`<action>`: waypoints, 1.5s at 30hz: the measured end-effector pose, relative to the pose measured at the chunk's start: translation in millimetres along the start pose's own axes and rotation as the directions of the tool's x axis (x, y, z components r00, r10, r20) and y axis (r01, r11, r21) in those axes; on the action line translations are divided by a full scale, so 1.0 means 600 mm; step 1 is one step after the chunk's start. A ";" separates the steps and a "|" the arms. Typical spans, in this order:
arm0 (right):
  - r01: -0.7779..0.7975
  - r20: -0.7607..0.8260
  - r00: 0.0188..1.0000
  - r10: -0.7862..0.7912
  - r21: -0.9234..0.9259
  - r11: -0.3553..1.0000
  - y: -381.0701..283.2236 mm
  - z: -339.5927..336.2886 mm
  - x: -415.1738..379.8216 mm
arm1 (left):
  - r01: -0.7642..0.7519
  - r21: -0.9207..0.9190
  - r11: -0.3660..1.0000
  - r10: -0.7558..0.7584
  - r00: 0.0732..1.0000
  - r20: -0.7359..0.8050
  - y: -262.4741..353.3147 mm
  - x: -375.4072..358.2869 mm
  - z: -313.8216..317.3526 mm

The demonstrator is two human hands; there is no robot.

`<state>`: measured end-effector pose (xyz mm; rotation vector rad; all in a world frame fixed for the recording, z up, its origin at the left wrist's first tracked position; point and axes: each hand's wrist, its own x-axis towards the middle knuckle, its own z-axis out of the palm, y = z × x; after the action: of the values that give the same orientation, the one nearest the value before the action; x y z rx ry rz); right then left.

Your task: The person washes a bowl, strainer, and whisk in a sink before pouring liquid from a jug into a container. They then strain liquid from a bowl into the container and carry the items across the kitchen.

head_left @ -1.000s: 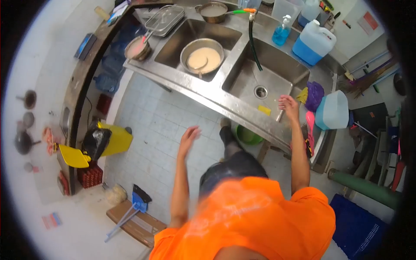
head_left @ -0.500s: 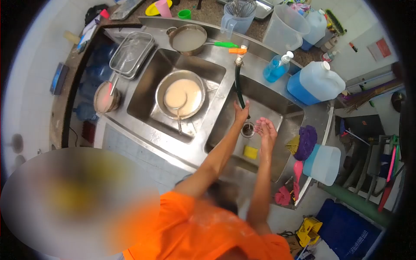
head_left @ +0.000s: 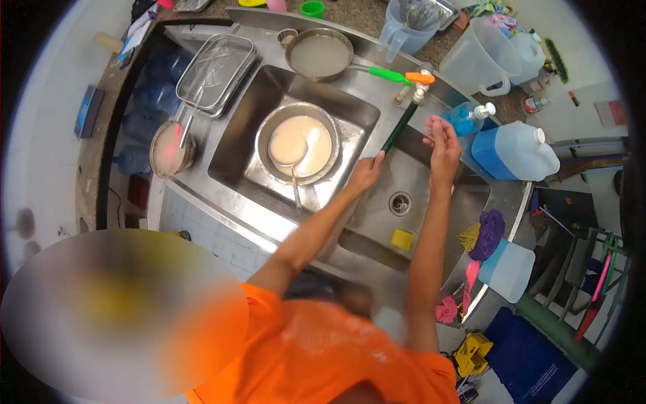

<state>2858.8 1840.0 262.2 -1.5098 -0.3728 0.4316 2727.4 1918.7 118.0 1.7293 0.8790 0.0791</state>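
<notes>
My left hand point(head_left: 365, 173) is closed around the lower end of a dark hose point(head_left: 402, 126), which runs down from the tap with the orange handle point(head_left: 420, 78). My right hand point(head_left: 443, 148) is raised over the right sink basin point(head_left: 377, 215), fingers loosely extended and nothing visible in them. Just beyond it stands a pump bottle of blue liquid point(head_left: 464, 120); contact cannot be made out. Below the hands are the drain point(head_left: 400, 203) and a yellow sponge point(head_left: 402, 239). In the left basin sits a metal pot point(head_left: 264, 138) of cloudy pale liquid with a ladle point(head_left: 296, 188) in it.
A frying pan with a green handle point(head_left: 319, 55) and glass dishes point(head_left: 217, 74) stand behind the left basin. A large jug of blue liquid point(head_left: 515, 151) is at the right, above a purple cloth point(head_left: 491, 234). Another pot point(head_left: 168, 151) stands at the left edge.
My left hand has pulled the hose end leftward, out towards the divider between the basins. My right hand has moved from above the drain up towards the tap and pump bottle. The view has shifted slightly.
</notes>
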 end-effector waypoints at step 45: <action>-0.702 0.251 0.655 0.712 -0.147 0.697 0.132 0.400 0.026 | 0.028 -0.795 0.606 -0.690 0.516 -0.508 -0.493 -0.383 -0.813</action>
<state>2751.3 2057.4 190.2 -1.5937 0.0148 1.2965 2180.8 2201.0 126.5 0.6140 1.6313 0.8433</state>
